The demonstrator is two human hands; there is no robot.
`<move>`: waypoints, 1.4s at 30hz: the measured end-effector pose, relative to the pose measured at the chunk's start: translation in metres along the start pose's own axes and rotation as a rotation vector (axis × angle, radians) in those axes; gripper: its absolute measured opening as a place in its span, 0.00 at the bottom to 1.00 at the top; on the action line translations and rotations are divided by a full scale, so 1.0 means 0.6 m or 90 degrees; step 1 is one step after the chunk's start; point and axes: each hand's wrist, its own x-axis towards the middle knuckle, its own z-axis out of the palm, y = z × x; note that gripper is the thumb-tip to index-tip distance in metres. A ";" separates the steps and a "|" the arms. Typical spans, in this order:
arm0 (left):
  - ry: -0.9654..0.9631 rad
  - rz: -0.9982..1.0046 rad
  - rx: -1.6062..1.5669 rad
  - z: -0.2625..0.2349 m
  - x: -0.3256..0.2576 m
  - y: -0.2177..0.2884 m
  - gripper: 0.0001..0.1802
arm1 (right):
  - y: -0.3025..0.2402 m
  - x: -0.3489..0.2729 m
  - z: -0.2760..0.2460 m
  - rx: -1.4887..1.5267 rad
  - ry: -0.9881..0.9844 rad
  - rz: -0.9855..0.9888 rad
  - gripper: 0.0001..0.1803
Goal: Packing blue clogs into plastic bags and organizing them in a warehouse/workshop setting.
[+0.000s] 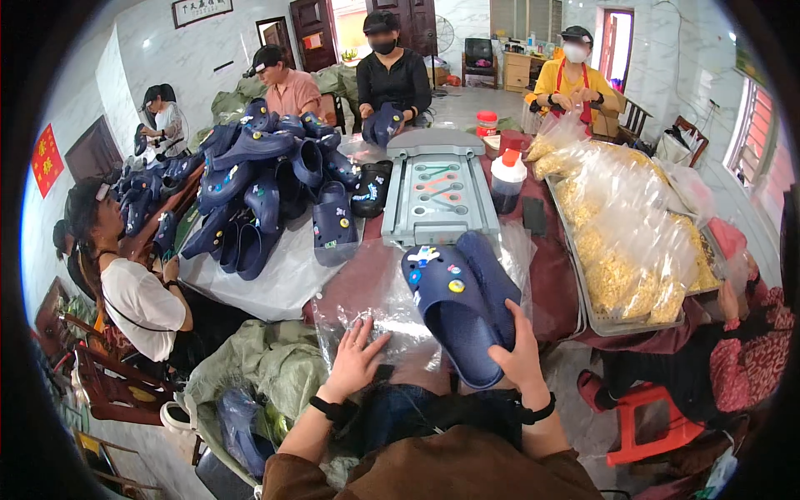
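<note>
Navy clog pair (461, 304), with coloured charms on the toe: lies on the counter (550, 275) atop a clear plastic sheet (371, 304), just in front of the grey tool tray (439, 196). Long axis runs from the tray toward the person, heels nearest.

Head view: right hand (522, 354), grip closed on the pair's heel end. Left hand (354, 358), grip released, fingers spread flat on the sheet, left of the pair and apart from it. Right hand nearer. Heap of matching clogs (267, 187) lies left of the tray.
</note>
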 end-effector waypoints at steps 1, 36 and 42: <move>0.041 -0.029 -0.125 0.009 -0.004 -0.017 0.36 | 0.010 0.003 0.002 0.027 0.012 0.004 0.49; 0.139 0.012 -0.288 -0.073 0.351 0.020 0.18 | -0.052 -0.054 -0.133 0.687 0.065 0.118 0.55; 0.029 -0.092 -0.327 -0.003 0.324 0.025 0.18 | -0.061 -0.045 -0.123 0.591 -0.053 0.112 0.56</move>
